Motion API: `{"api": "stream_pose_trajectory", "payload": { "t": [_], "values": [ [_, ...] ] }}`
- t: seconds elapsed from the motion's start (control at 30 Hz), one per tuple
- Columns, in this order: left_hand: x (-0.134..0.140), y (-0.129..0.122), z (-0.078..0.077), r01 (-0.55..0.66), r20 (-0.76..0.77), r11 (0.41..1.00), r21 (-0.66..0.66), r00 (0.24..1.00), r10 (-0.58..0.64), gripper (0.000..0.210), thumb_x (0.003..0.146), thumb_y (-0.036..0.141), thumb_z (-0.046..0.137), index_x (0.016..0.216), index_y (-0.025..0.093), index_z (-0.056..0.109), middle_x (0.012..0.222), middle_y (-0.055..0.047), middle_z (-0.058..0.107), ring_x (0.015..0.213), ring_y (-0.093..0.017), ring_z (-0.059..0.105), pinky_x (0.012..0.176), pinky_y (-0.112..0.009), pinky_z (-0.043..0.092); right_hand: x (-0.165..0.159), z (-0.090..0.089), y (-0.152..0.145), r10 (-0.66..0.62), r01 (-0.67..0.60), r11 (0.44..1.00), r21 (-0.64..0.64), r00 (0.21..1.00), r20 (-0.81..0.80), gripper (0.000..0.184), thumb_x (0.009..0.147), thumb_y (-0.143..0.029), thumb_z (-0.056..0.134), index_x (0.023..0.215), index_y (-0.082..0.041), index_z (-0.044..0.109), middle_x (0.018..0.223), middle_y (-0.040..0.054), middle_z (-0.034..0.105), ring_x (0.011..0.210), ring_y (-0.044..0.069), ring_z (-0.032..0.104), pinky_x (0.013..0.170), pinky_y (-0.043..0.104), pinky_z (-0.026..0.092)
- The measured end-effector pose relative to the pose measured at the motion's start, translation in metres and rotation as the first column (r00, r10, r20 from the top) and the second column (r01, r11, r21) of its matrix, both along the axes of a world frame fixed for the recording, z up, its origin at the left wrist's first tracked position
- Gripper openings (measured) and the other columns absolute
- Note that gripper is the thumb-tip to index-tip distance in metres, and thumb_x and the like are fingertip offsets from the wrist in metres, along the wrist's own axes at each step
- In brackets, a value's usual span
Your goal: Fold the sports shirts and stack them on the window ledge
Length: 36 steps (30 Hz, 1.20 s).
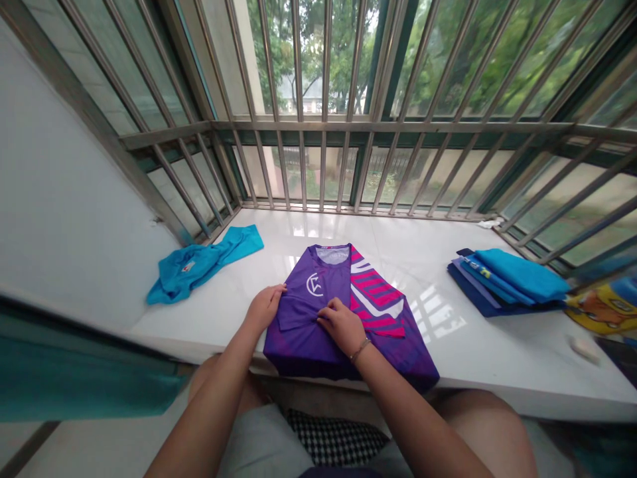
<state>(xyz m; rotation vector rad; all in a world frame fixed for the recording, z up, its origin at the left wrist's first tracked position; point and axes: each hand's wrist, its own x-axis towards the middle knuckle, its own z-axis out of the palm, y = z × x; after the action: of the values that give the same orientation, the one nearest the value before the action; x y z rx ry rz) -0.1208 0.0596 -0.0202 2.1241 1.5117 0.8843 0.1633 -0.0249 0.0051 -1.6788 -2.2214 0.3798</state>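
Note:
A purple T-shirt [303,345] with a white chest logo and a pink-and-white striped right-hand sleeve lies on the white window ledge [358,229], its lower part hanging over the front edge. Its left-hand sleeve is folded in across the body. At the left edge of the shirt, my left hand [265,309] pinches the cloth near the fold. My right hand [344,326], a bracelet at its wrist, is closed on the end of the folded sleeve at mid-chest. Both hands rest low, against the garment.
To the left lies a crumpled blue garment [204,262]. A stack of folded blue and purple clothes [512,282] sits on the right, beside a yellow printed item [604,309]. Metal bars [323,126] line the window behind. A teal curtain [84,372] hangs at lower left.

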Motion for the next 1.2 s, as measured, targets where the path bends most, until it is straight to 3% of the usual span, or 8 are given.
{"api": "stream_pose_trajectory", "payload": {
  "t": [0.17, 0.3, 0.47, 0.67, 0.77, 0.97, 1.1, 1.2],
  "values": [
    [0.003, 0.001, 0.004, 0.003, -0.032, 1.0, -0.006, 0.999, -0.003, 0.048, 0.11, 0.041, 0.035, 0.109, 0.024, 0.08, 0.132, -0.005, 0.079, 0.126, -0.023, 0.072, 0.117, -0.043, 0.053, -0.004, 0.0, 0.004, 0.025, -0.028, 0.997, 0.068, 0.998, 0.057, 0.015, 0.109, -0.029, 0.061, 0.109, -0.026, 0.075, 0.115, 0.0074, 0.068, 0.099, 0.02, 0.066, 0.078, 0.027, 0.051],
    [0.005, 0.003, -0.001, 0.02, -0.085, 0.999, 0.036, 0.996, -0.017, 0.032, 0.104, 0.04, 0.053, 0.104, 0.025, 0.081, 0.134, -0.008, 0.078, 0.127, -0.027, 0.072, 0.118, -0.048, 0.052, -0.003, 0.007, 0.005, 0.035, -0.036, 0.986, 0.166, 0.999, 0.01, 0.018, 0.11, -0.024, 0.056, 0.113, -0.024, 0.073, 0.117, 0.0098, 0.068, 0.105, 0.023, 0.063, 0.092, 0.033, 0.05],
    [0.005, 0.003, -0.005, 0.068, -0.105, 0.994, 0.089, 0.993, -0.058, 0.02, 0.097, 0.036, 0.063, 0.101, 0.025, 0.079, 0.139, -0.009, 0.075, 0.128, -0.028, 0.071, 0.117, -0.048, 0.053, -0.001, 0.014, -0.001, 0.053, -0.062, 0.995, 0.076, 0.991, 0.12, 0.013, 0.107, -0.027, 0.062, 0.101, -0.022, 0.073, 0.105, 0.0107, 0.069, 0.097, 0.025, 0.064, 0.084, 0.035, 0.049],
    [0.005, 0.011, -0.001, 0.013, -0.068, 0.999, 0.049, 0.998, -0.01, 0.031, 0.102, 0.044, 0.055, 0.099, 0.025, 0.079, 0.13, -0.007, 0.08, 0.121, -0.027, 0.073, 0.112, -0.045, 0.055, 0.005, 0.008, -0.009, -0.028, 0.01, 0.992, 0.129, 0.99, 0.137, 0.023, 0.104, -0.04, 0.07, 0.12, -0.024, 0.069, 0.114, 0.0088, 0.068, 0.102, 0.026, 0.063, 0.085, 0.034, 0.048],
    [0.014, 0.033, 0.002, -0.067, -0.078, 0.997, 0.028, 0.995, 0.069, 0.039, 0.106, 0.041, 0.044, 0.107, 0.024, 0.08, 0.12, -0.007, 0.082, 0.115, -0.026, 0.075, 0.108, -0.043, 0.058, 0.007, -0.002, -0.01, -0.011, -0.003, 0.995, 0.1, 0.99, 0.141, 0.014, 0.103, -0.036, 0.072, 0.112, -0.025, 0.071, 0.11, 0.0062, 0.069, 0.1, 0.024, 0.063, 0.083, 0.033, 0.046],
    [0.07, 0.108, 0.007, 0.1, -0.245, 0.995, 0.027, 0.965, -0.091, 0.04, 0.103, 0.028, 0.046, 0.128, 0.023, 0.077, 0.141, -0.011, 0.074, 0.134, -0.028, 0.067, 0.12, -0.045, 0.049, 0.009, -0.016, -0.008, -0.041, 0.034, 0.996, 0.088, 0.996, 0.083, 0.005, 0.108, -0.024, 0.063, 0.106, -0.024, 0.068, 0.105, 0.0039, 0.07, 0.094, 0.021, 0.064, 0.081, 0.032, 0.044],
    [0.105, 0.147, 0.003, 0.126, -0.302, 0.992, 0.021, 0.946, -0.113, 0.037, 0.102, 0.031, 0.054, 0.132, 0.023, 0.074, 0.149, -0.012, 0.069, 0.14, -0.03, 0.063, 0.123, -0.047, 0.045, 0.01, -0.021, -0.007, -0.047, 0.041, 0.991, 0.128, 0.998, 0.049, 0.006, 0.108, -0.024, 0.062, 0.104, -0.025, 0.066, 0.105, 0.0033, 0.07, 0.092, 0.022, 0.064, 0.079, 0.033, 0.045],
    [0.119, 0.161, -0.003, 0.101, -0.35, 0.994, 0.035, 0.933, -0.083, 0.041, 0.104, 0.035, 0.053, 0.14, 0.024, 0.069, 0.155, -0.013, 0.064, 0.144, -0.031, 0.059, 0.123, -0.051, 0.043, 0.01, -0.023, -0.008, -0.053, 0.048, 0.986, 0.161, 0.998, 0.028, 0.006, 0.108, -0.024, 0.062, 0.104, -0.025, 0.065, 0.105, 0.0036, 0.069, 0.092, 0.021, 0.063, 0.079, 0.033, 0.044]
  ]
}}
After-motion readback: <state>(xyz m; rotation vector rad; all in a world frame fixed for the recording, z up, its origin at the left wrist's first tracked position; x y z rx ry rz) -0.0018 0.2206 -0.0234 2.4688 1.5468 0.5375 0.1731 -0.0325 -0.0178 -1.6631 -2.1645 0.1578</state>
